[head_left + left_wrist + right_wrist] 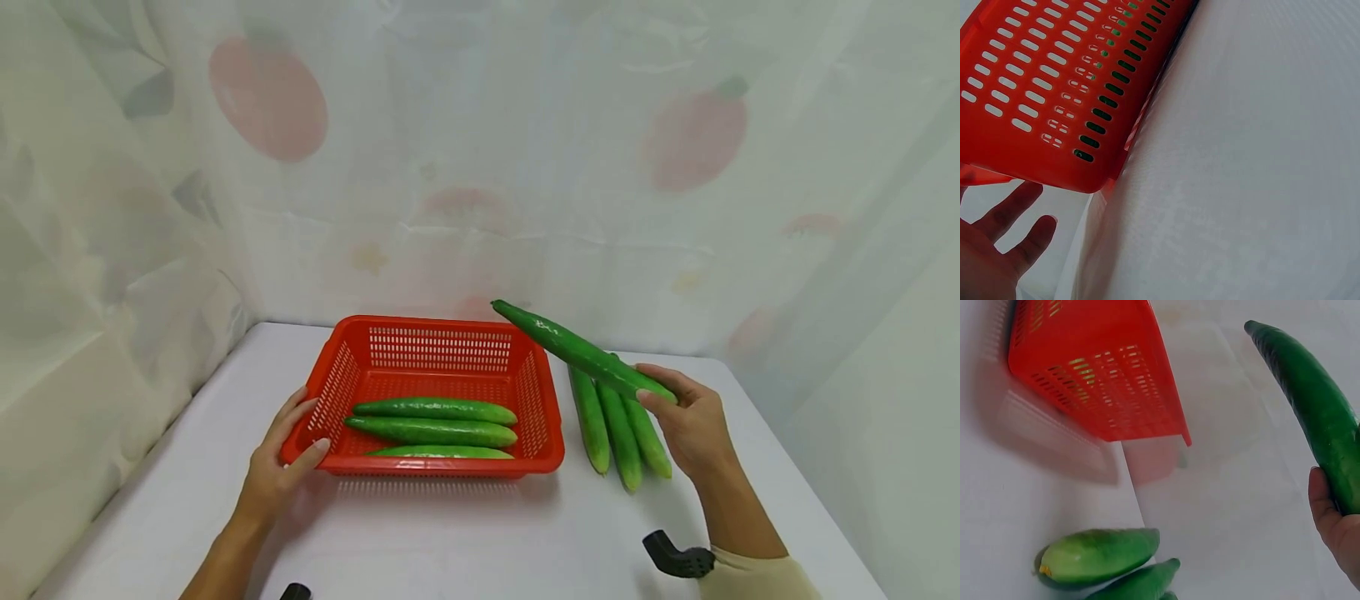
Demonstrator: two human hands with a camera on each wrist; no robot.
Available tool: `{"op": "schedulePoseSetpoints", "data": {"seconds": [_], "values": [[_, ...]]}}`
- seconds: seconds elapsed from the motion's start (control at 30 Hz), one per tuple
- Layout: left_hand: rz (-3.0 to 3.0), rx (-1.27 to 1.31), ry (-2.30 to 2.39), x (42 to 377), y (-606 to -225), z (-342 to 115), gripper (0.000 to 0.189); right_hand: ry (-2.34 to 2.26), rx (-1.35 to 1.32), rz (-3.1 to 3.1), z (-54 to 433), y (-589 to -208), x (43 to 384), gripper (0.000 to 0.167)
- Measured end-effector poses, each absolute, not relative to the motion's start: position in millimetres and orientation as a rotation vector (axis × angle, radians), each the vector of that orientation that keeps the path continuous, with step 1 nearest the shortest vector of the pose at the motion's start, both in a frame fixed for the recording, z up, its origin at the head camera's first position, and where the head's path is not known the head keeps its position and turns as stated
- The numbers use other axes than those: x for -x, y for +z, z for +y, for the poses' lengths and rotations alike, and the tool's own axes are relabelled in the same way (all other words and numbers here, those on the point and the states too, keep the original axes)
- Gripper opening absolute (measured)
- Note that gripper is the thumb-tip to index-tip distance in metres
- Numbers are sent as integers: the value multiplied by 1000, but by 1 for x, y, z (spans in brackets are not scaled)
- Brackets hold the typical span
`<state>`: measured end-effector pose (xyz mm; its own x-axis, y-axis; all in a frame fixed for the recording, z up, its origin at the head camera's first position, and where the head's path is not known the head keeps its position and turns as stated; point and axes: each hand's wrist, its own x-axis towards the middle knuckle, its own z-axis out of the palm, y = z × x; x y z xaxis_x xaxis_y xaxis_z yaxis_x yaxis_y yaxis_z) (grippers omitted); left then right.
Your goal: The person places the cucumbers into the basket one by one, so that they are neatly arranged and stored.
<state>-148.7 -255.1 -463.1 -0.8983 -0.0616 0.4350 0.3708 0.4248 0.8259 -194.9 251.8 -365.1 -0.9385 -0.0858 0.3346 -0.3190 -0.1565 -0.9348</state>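
Note:
My right hand (pixel 694 421) grips a long green cucumber (pixel 581 353) by its paler end. The cucumber is raised above the table and slants up to the left, its dark tip over the basket's back right corner. At the near left corner of a red plastic basket (pixel 442 466), my left hand (pixel 273 472) holds the rim, thumb over the edge. Fingers (pixel 1034 240) of that hand show beside the basket in the left wrist view. Three cucumbers (pixel 435 431) lie side by side inside the basket, the nearest partly hidden by the front rim.
Right of the basket, three more cucumbers (pixel 621 437) lie fanned on the white table (pixel 450 542), their far ends behind the held one. A pale fruit-printed sheet (pixel 480 167) hangs behind and at both sides of the table. A black curved piece (pixel 678 557) sits at the right wrist.

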Motion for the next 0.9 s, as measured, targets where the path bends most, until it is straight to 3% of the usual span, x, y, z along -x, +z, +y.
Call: {"op": "schedulePoseSetpoints", "data": {"seconds": [0.53,0.9], "values": [[-2288,264,-1458,148,-462,-255,54,1986,-329,-2321,206,-362,217,42],[-2286,265,-1455,149,-461,-255,53,2034,-416,-2380,177,-374,236,39]]}}
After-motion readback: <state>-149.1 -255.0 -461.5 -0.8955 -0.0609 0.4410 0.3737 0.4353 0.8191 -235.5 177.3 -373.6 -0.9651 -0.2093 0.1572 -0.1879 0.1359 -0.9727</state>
